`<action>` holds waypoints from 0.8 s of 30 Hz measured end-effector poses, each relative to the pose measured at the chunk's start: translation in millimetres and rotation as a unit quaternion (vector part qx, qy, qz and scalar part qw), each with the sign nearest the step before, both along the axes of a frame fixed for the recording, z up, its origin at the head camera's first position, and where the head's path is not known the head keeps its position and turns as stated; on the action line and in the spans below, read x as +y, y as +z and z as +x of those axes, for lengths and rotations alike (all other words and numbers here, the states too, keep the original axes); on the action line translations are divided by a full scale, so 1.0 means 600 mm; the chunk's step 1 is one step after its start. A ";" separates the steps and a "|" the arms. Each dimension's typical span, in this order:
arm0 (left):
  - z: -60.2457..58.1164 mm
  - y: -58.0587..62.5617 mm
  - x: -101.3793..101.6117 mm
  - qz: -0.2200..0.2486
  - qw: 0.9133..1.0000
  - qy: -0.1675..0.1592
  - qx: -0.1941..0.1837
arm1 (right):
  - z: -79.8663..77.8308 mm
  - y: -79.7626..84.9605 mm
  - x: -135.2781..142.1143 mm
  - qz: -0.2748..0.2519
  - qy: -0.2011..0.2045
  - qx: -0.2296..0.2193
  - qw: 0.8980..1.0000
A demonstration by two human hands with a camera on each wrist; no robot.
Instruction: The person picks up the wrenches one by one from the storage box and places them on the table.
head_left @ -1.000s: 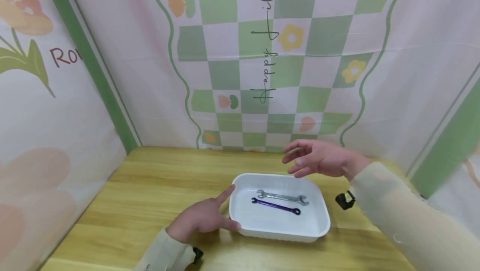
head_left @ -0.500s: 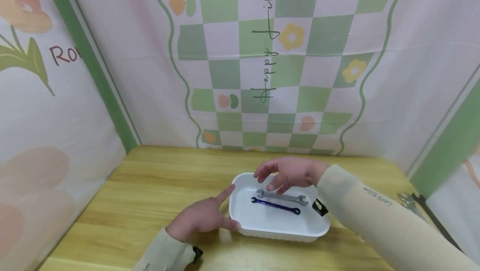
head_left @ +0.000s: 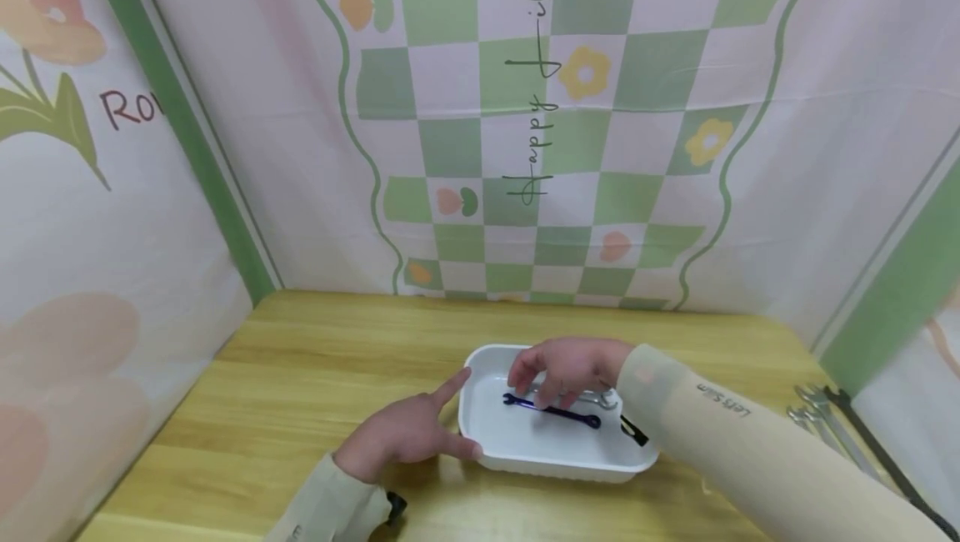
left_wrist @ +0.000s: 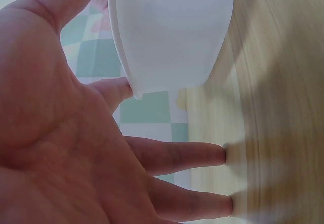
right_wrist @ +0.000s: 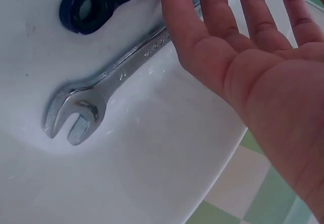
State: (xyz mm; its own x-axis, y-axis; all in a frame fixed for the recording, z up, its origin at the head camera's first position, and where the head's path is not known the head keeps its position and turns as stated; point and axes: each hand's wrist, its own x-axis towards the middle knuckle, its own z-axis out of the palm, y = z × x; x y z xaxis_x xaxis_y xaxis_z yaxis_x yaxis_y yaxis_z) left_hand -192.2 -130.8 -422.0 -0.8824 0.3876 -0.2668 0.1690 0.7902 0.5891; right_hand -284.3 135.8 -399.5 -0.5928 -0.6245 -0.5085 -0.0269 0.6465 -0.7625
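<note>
A white tray (head_left: 555,463) on the wooden table holds two wrenches. The silver open-end wrench (right_wrist: 101,90) lies towards the tray's far side, partly covered by my right hand in the head view. Nearer to me is a dark blue-purple combination wrench (head_left: 573,415), its ring end (right_wrist: 87,9) plain in the right wrist view. My right hand (head_left: 573,367) reaches down over both, its thumb at the blue wrench's shaft; the fingertips are partly hidden. My left hand (head_left: 408,431) touches the tray's left rim with spread thumb and index finger; other fingers (left_wrist: 177,155) extend towards the table.
Several silver wrenches (head_left: 832,425) and a long black tool (head_left: 892,467) lie at the table's right edge, beside my right sleeve. A patterned cloth (head_left: 570,142) hangs behind the table (head_left: 300,375).
My right hand has moved left and down from beyond the tray's far right side to the wrenches. The tools at the right edge have come into sight. The left hand and tray stay put.
</note>
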 end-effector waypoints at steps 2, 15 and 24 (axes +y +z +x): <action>0.000 0.000 0.000 0.000 1.000 0.000 -0.001 | 0.000 -0.002 0.000 0.001 0.000 0.001 1.000; 0.000 0.002 0.002 0.001 1.000 0.002 -0.013 | 0.004 -0.016 -0.026 0.095 0.102 0.188 0.972; 0.001 0.001 0.001 -0.001 1.000 0.003 -0.010 | 0.011 -0.032 -0.041 0.111 0.144 0.293 0.939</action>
State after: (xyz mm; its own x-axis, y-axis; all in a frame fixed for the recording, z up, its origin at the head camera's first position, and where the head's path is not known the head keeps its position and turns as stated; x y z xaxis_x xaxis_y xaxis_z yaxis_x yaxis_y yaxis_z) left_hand -191.9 -130.1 -421.6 -0.8795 0.3812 -0.2848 0.1517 0.7920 0.5914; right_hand -277.5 111.4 -418.6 -0.6339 -0.7190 -0.2851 -0.5977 0.6893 -0.4093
